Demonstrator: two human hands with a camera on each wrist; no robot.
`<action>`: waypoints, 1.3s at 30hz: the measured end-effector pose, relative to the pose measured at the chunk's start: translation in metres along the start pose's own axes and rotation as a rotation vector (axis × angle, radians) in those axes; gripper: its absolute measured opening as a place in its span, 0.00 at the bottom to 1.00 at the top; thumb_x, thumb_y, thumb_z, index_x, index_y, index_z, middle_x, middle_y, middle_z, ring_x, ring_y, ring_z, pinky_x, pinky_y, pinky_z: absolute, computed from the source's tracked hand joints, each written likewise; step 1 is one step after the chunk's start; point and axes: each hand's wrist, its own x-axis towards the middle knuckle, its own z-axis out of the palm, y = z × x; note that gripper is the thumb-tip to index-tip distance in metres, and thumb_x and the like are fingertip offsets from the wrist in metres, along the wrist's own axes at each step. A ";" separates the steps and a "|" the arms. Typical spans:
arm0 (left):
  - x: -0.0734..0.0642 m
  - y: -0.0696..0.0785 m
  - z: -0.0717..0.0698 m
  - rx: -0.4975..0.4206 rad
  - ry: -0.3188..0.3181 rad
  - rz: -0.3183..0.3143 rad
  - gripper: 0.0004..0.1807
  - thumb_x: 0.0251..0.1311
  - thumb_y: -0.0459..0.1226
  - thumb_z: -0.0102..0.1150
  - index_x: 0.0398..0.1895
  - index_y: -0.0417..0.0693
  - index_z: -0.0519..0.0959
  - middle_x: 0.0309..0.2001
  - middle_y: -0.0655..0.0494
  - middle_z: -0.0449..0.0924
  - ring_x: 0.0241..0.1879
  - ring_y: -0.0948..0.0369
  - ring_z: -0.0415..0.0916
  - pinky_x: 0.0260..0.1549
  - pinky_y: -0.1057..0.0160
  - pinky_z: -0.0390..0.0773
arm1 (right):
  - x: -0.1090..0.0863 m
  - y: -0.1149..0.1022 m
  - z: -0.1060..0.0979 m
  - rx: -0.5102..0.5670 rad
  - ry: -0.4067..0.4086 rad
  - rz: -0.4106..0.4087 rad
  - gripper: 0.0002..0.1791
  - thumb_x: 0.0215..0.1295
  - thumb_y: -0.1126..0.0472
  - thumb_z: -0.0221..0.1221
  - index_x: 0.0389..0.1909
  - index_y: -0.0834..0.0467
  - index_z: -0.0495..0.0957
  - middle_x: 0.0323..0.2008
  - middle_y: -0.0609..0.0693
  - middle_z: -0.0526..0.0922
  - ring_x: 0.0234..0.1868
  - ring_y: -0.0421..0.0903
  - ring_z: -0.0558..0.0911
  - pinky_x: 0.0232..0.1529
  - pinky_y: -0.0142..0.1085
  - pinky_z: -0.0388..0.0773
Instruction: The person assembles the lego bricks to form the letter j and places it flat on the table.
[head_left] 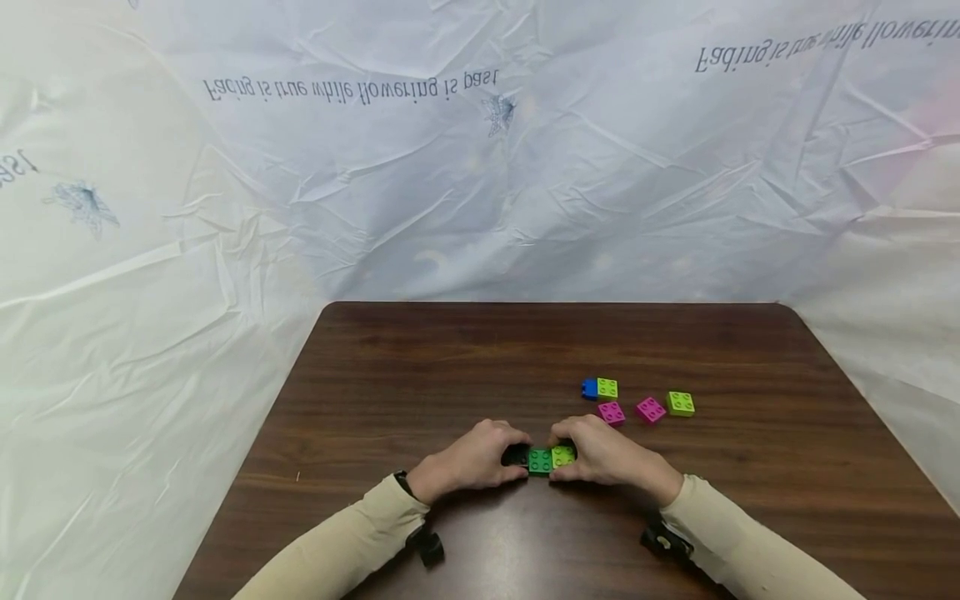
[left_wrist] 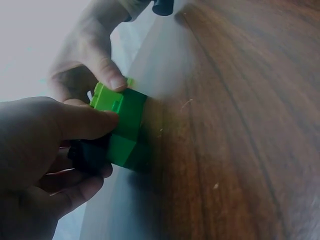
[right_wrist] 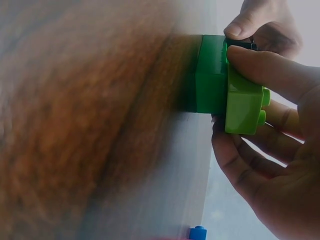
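Near the middle of the table, both hands work on a small row of toy building bricks. My left hand pinches a black brick at the row's left end between thumb and fingers, which partly cover it. A dark green brick sits between the two hands. At the right end, my right hand pinches a lime green brick. In the right wrist view, the lime brick lies against the studded side of the dark green brick, overhanging it. Whether they are fully pressed together I cannot tell.
Beyond the right hand lie a blue brick touching a lime brick, two magenta bricks and another lime brick. The brown wooden table is bordered by wrinkled white sheeting at the back and sides.
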 end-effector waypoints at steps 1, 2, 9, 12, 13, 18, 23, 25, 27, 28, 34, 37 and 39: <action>0.000 0.000 0.000 0.000 -0.002 -0.001 0.21 0.58 0.44 0.68 0.54 0.48 0.81 0.46 0.57 0.84 0.43 0.67 0.78 0.40 0.73 0.75 | 0.000 0.000 0.000 0.002 0.000 0.001 0.14 0.52 0.50 0.72 0.33 0.51 0.79 0.31 0.39 0.80 0.28 0.33 0.71 0.29 0.28 0.69; 0.000 0.001 0.000 -0.002 -0.003 -0.001 0.21 0.58 0.44 0.68 0.54 0.48 0.81 0.46 0.57 0.84 0.43 0.67 0.78 0.40 0.73 0.75 | 0.000 0.000 0.000 0.002 0.000 0.001 0.14 0.52 0.50 0.72 0.33 0.51 0.79 0.31 0.39 0.80 0.28 0.33 0.71 0.29 0.28 0.69; 0.001 0.001 0.001 0.009 0.003 0.005 0.20 0.58 0.44 0.68 0.53 0.48 0.81 0.46 0.57 0.84 0.43 0.68 0.78 0.40 0.74 0.75 | 0.000 0.000 0.000 -0.002 0.002 0.000 0.15 0.52 0.49 0.72 0.33 0.52 0.80 0.31 0.38 0.80 0.28 0.33 0.71 0.29 0.27 0.69; 0.001 0.001 0.001 0.023 0.001 0.008 0.21 0.58 0.44 0.68 0.53 0.48 0.81 0.46 0.57 0.83 0.43 0.68 0.78 0.40 0.74 0.75 | 0.000 0.000 0.000 -0.003 0.004 -0.005 0.15 0.52 0.49 0.72 0.33 0.51 0.80 0.31 0.38 0.80 0.28 0.33 0.71 0.28 0.27 0.69; 0.002 0.001 0.001 0.031 -0.001 0.008 0.21 0.58 0.44 0.68 0.53 0.48 0.80 0.46 0.57 0.83 0.43 0.68 0.78 0.41 0.73 0.75 | 0.000 0.000 0.000 -0.004 0.004 -0.006 0.15 0.52 0.49 0.72 0.34 0.51 0.80 0.31 0.38 0.80 0.28 0.33 0.71 0.28 0.27 0.69; 0.003 0.002 0.000 0.055 -0.017 -0.001 0.20 0.59 0.45 0.67 0.53 0.48 0.80 0.45 0.57 0.83 0.44 0.67 0.78 0.43 0.70 0.76 | 0.000 0.000 0.000 -0.012 0.004 -0.003 0.15 0.52 0.49 0.72 0.35 0.52 0.80 0.32 0.39 0.80 0.29 0.33 0.71 0.29 0.27 0.69; 0.004 0.004 0.001 0.072 -0.032 -0.008 0.19 0.59 0.45 0.67 0.51 0.48 0.81 0.44 0.58 0.82 0.43 0.66 0.78 0.43 0.68 0.76 | 0.000 -0.001 0.000 -0.030 -0.004 0.003 0.16 0.52 0.49 0.72 0.36 0.52 0.80 0.33 0.39 0.81 0.29 0.32 0.71 0.30 0.28 0.70; 0.003 0.005 0.001 0.074 -0.034 -0.011 0.19 0.59 0.45 0.67 0.51 0.49 0.81 0.43 0.58 0.82 0.42 0.66 0.78 0.43 0.68 0.77 | 0.000 -0.001 0.001 -0.044 -0.005 0.003 0.16 0.52 0.49 0.72 0.37 0.52 0.80 0.33 0.39 0.81 0.30 0.32 0.72 0.30 0.28 0.70; 0.003 0.006 0.001 0.074 -0.035 -0.016 0.19 0.59 0.45 0.67 0.51 0.49 0.81 0.43 0.58 0.82 0.41 0.66 0.78 0.41 0.69 0.77 | 0.000 -0.001 0.001 -0.060 -0.008 0.004 0.17 0.52 0.48 0.72 0.38 0.53 0.81 0.34 0.41 0.82 0.30 0.32 0.73 0.31 0.28 0.71; 0.003 0.006 0.001 0.076 -0.036 -0.019 0.19 0.59 0.45 0.66 0.51 0.49 0.81 0.43 0.58 0.82 0.41 0.66 0.78 0.41 0.69 0.77 | 0.000 -0.001 0.001 -0.066 -0.011 0.007 0.17 0.53 0.48 0.72 0.39 0.53 0.81 0.35 0.41 0.83 0.31 0.32 0.73 0.31 0.29 0.71; 0.001 0.007 0.004 0.093 -0.034 -0.025 0.19 0.61 0.45 0.65 0.53 0.48 0.81 0.43 0.57 0.82 0.42 0.65 0.79 0.40 0.70 0.77 | 0.000 0.000 0.001 -0.086 -0.031 0.019 0.21 0.54 0.47 0.71 0.44 0.55 0.83 0.38 0.45 0.84 0.35 0.34 0.77 0.34 0.30 0.74; 0.001 0.007 0.005 0.112 -0.020 -0.016 0.19 0.61 0.45 0.65 0.52 0.47 0.81 0.42 0.57 0.83 0.42 0.64 0.79 0.39 0.71 0.78 | 0.000 0.000 0.001 -0.080 -0.033 0.017 0.21 0.54 0.47 0.71 0.44 0.56 0.83 0.39 0.45 0.85 0.36 0.34 0.78 0.35 0.31 0.75; 0.000 0.007 0.005 0.120 -0.013 -0.012 0.19 0.61 0.45 0.65 0.52 0.48 0.81 0.42 0.57 0.83 0.42 0.64 0.80 0.39 0.71 0.78 | 0.000 0.001 0.001 -0.080 -0.031 0.014 0.22 0.54 0.47 0.71 0.45 0.55 0.83 0.40 0.45 0.85 0.36 0.35 0.79 0.35 0.31 0.75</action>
